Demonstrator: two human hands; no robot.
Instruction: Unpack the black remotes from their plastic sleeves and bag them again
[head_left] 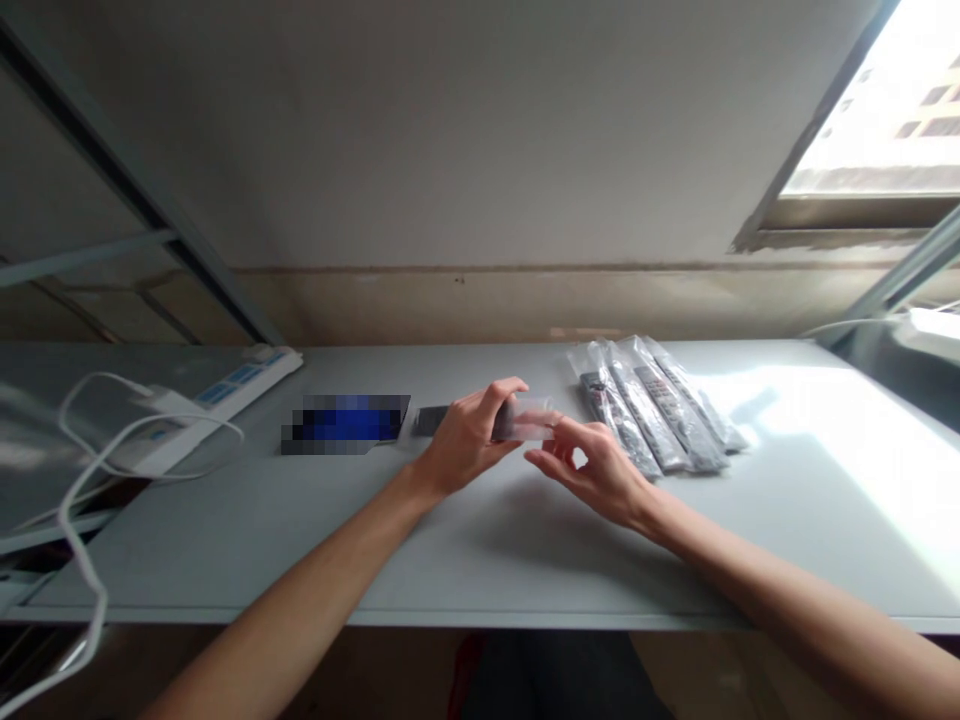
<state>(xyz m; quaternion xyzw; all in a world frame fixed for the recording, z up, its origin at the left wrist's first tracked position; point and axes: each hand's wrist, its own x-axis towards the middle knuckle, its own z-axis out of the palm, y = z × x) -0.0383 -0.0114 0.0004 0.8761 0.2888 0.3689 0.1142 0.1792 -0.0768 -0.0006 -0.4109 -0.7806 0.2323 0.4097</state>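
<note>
My left hand (471,440) is closed around a clear plastic sleeve (538,405) with a dark, flat, long item (430,420) in it, held level above the table. The item's kind does not show. At the sleeve's right end is my right hand (600,465), its fingertips touching the film. Its thumb stands apart from the forefinger, below the sleeve. Pinkish fingers show through the clear film, and whether they are inside or behind it I cannot tell. Several similar dark items in clear bags (652,410) lie side by side just beyond my right hand.
A phone-like dark slab with a blurred blue screen (345,424) lies left of my hands on the grey table (450,560). A white power strip (217,405) with a white cable (82,550) is at the far left. Metal frame posts (217,270) rise at the sides; a wall stands behind.
</note>
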